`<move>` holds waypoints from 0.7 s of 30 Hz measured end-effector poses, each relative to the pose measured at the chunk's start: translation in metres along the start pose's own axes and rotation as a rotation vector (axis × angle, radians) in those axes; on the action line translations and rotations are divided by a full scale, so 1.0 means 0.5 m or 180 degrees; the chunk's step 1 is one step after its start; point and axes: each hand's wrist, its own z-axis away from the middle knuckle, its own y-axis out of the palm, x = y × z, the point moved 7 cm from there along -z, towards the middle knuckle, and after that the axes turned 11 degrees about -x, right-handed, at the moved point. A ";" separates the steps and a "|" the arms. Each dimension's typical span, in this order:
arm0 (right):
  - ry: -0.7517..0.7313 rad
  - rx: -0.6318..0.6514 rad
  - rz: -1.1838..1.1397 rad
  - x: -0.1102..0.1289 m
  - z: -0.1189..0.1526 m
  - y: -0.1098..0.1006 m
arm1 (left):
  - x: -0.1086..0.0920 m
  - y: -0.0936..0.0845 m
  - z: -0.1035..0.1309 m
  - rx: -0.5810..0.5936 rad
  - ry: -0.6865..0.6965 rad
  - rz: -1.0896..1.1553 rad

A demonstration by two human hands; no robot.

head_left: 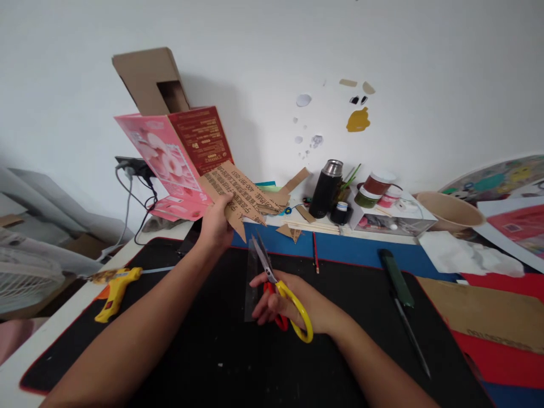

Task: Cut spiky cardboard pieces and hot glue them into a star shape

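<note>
Forearms (pixel 140 328) foremost; right hand (pixel 312 297) curled through scissors (pixel 269 274), left hand (pixel 217 221) pinching cardboard (pixel 242 195) by its near edge. Probably light, stiff, crease-prone: grip flat, broad part.

Plain off-white wall (pixel 263 51) filled the whole far side. Light soft and pale, brightest toward the middle; a grey, blurred shadow (pixel 212 96) lay on the wall left of centre. Stuck to its surface, right of centre: one mustard-yellow shape (pixel 358 120), a few beige strips, small dark pieces, pale round patches (pixel 303 100). White table (pixel 28 360) stood close against the wall, a black mat (pixel 191 357) with red edging over most of it. Far left, beside the table: a pale fan (pixel 25 277), partly cut off.
</note>
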 end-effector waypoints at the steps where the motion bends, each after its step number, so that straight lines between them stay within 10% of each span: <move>1: 0.0066 -0.0075 0.0013 -0.007 -0.002 -0.002 | -0.001 0.000 0.001 0.0004 0.0008 -0.0017; 21: 0.0198 -0.0463 0.0344 -0.012 0.000 -0.004 | 0.023 0.013 0.031 0.0359 -0.0299 -0.0540</move>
